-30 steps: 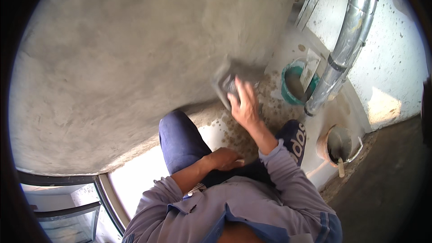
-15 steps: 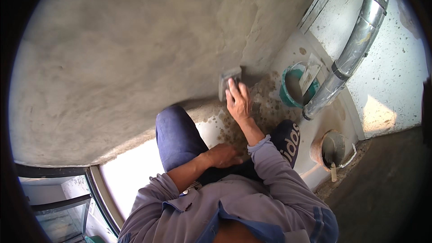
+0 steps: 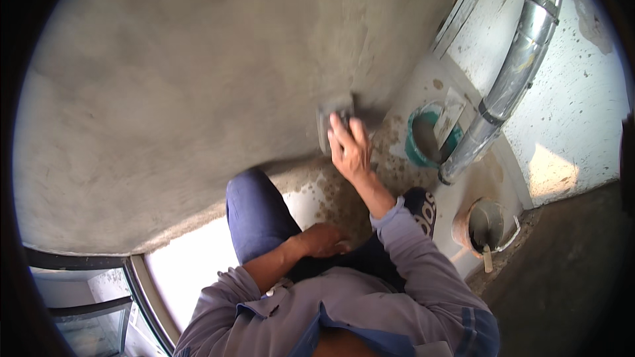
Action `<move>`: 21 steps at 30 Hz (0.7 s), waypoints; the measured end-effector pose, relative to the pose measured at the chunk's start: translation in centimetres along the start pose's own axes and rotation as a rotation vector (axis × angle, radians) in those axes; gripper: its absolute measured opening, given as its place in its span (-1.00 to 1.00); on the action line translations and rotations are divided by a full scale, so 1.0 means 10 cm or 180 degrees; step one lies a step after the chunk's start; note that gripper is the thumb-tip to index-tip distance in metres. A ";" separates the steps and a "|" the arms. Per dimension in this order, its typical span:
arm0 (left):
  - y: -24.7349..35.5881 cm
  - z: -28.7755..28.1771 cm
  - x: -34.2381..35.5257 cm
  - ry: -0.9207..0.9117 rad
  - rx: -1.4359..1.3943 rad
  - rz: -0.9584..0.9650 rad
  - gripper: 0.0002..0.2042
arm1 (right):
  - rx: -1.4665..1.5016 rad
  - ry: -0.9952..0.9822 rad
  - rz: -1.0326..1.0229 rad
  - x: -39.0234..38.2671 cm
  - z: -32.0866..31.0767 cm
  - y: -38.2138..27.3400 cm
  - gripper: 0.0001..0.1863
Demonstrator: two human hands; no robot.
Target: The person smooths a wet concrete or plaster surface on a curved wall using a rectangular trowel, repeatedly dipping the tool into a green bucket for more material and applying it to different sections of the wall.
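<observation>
My right hand is closed around the handle of a grey plastering trowel. The trowel's flat rectangular blade lies against the grey plastered wall, low down near its bottom edge. Motion slightly blurs both blade and fingers. My left hand rests across my lap, palm down, its fingers loosely bent and holding nothing visible. Beyond my right wrist stands a green bucket containing grey mix. A flat pale tool leans in it.
A shiny metal pipe slants down beside the bucket. Another round container, with a brush-like handle over its rim, sits at the right. Grey splatters mark the pale ledge. A dark-framed window is at the lower left.
The trowel and my right hand have shifted slightly left in the picture, still at the wall. The view has moved a little, and my left hand stays on my lap.
</observation>
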State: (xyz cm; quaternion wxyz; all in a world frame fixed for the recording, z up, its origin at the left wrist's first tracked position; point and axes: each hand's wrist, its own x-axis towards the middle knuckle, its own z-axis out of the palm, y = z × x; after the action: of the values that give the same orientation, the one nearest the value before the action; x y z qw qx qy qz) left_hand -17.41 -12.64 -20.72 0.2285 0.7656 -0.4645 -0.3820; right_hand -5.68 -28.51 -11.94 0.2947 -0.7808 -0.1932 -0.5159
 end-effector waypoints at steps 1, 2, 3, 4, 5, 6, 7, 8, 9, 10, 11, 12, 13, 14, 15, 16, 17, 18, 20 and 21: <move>0.00 0.00 -0.01 -0.0100 0.0043 -0.0074 -0.47 | 0.0089 0.0078 -0.0020 -0.06 0.01 0.02 -0.53; 0.00 -0.01 -0.01 -0.0126 0.0042 -0.0129 -0.46 | 0.0057 0.0103 0.0086 -0.06 0.01 0.02 -0.53; 0.01 0.00 -0.02 -0.0146 0.0122 -0.0141 -0.46 | -0.0052 -0.0017 0.0185 0.01 -0.01 0.02 -0.52; 0.00 -0.01 -0.01 -0.0180 0.0210 -0.0148 -0.45 | -0.0145 0.0006 0.0397 0.20 -0.04 0.05 -0.51; 0.00 -0.01 -0.01 -0.0129 0.0261 -0.0111 -0.44 | -0.0177 0.0149 0.0070 0.47 -0.07 0.08 -0.52; -0.01 0.00 0.00 -0.0100 0.0292 -0.0020 -0.44 | -0.0279 0.0140 0.0194 0.79 -0.13 0.09 -0.52; -0.01 0.01 0.01 -0.0139 0.0341 -0.0003 -0.44 | -0.0228 0.0392 -0.0232 1.13 -0.18 0.07 -0.55; -0.01 0.02 0.01 -0.0175 0.0366 -0.0011 -0.44 | -0.0288 0.0390 -0.0156 1.47 -0.24 0.04 -0.57; -0.01 0.02 0.01 -0.0160 0.0437 0.0038 -0.45 | -0.0291 0.0652 -0.0557 1.81 -0.31 0.02 -0.58; -0.01 0.04 0.00 -0.0169 0.0354 0.0073 -0.46 | -0.0419 0.0591 -0.0472 2.11 -0.38 0.02 -0.60; -0.01 0.04 0.00 -0.0242 0.0285 0.0044 -0.47 | -0.0401 0.0856 -0.0891 2.45 -0.44 0.06 -0.56; 0.00 0.04 0.01 -0.0249 0.0198 0.0056 -0.48 | -0.0487 0.0788 -0.0772 2.52 -0.45 0.04 -0.56; 0.00 0.05 0.00 -0.0087 0.0233 0.0148 -0.51 | -0.0426 0.0926 -0.0911 2.59 -0.46 0.05 -0.55; -0.01 0.04 0.00 -0.0093 0.0226 0.0082 -0.52 | -0.0442 0.0859 -0.0673 2.48 -0.44 0.05 -0.57; -0.02 0.04 -0.02 0.0004 0.0230 0.0089 -0.52 | -0.0476 0.0718 -0.0377 2.35 -0.42 0.05 -0.58; -0.03 0.04 -0.03 0.0068 0.0254 0.0074 -0.52 | -0.0310 0.0526 -0.0050 1.97 -0.35 0.01 -0.58; -0.04 0.03 -0.04 0.0026 0.0267 0.0054 -0.51 | -0.0165 0.0684 -0.0085 1.62 -0.28 -0.04 -0.54; -0.05 0.02 -0.05 0.0062 0.0261 0.0047 -0.50 | 0.0002 0.0641 -0.0001 1.25 -0.24 -0.11 -0.52; -0.05 0.01 -0.06 0.0037 0.0270 0.0000 -0.49 | 0.0015 0.0573 -0.0160 0.90 -0.21 -0.11 -0.55; -0.05 0.01 -0.06 0.0014 0.0274 0.0024 -0.50 | -0.0110 0.0351 -0.0058 0.87 -0.21 -0.09 -0.55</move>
State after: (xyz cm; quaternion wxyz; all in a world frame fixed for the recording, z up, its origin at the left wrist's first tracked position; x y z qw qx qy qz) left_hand -17.37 -11.84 -20.87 0.1978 0.7738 -0.4829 -0.3591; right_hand -4.30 -29.25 -3.08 0.2867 -0.7544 -0.1749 -0.5640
